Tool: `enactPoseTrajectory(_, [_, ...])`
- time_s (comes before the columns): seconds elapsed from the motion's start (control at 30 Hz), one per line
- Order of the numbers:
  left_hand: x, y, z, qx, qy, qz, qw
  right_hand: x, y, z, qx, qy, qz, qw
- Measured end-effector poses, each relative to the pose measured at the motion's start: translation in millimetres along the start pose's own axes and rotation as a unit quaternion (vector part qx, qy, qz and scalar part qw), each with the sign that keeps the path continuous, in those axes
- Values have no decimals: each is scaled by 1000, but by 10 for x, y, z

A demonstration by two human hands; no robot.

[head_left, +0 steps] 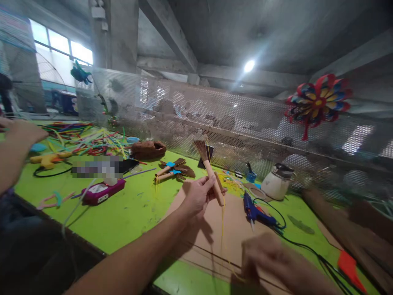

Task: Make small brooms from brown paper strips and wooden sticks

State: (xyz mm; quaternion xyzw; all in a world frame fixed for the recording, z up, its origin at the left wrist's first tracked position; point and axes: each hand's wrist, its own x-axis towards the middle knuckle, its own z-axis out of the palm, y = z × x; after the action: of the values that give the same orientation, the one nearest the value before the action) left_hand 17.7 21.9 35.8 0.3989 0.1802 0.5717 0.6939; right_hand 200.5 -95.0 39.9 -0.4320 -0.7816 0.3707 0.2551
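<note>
My left hand holds a tan stick-like bundle with brown bristles fanning out at its upper end. A thin yellow thread hangs from its lower end and curves down toward my right hand. My right hand, blurred by motion, is at the lower right with its fingers bent together; the thread runs to it. Beneath the hands lies a brown cardboard sheet. To its right rests a blue glue gun.
On the green table stand a purple power strip, brown leaf-like pieces, a brown pouch and a white container. Colourful strips pile up at the left, near another person's arm. Black cables lie at the right.
</note>
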Motion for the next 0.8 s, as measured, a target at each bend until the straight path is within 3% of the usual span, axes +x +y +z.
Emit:
enactPoseTrajectory(0.03, [6,-9,-2,12,-3,6,1000,34,53,-92,-15,87,1,996])
enactPoseTrajectory(0.1, [22,-32,-10,41,-10,17,999,129,170,-191,-48,299,23,953])
enactPoseTrajectory(0.17, [38,-67,-23,69,-19,24,997,234,264,-148,-69,368,29,927])
enactPoseTrajectory(0.43, [-19,-195,-26,133,-69,38,988,433,280,453,-21,289,34,956])
enactPoseTrajectory(0.53, [-54,-197,-14,131,-64,30,989,411,307,467,29,264,34,963])
enactPoseTrajectory(0.67, [-45,-173,-16,133,-53,8,990,405,358,396,84,276,35,957])
enactPoseTrajectory(0.8, [-42,-161,-1,146,-35,-1,989,448,458,422,233,273,73,930])
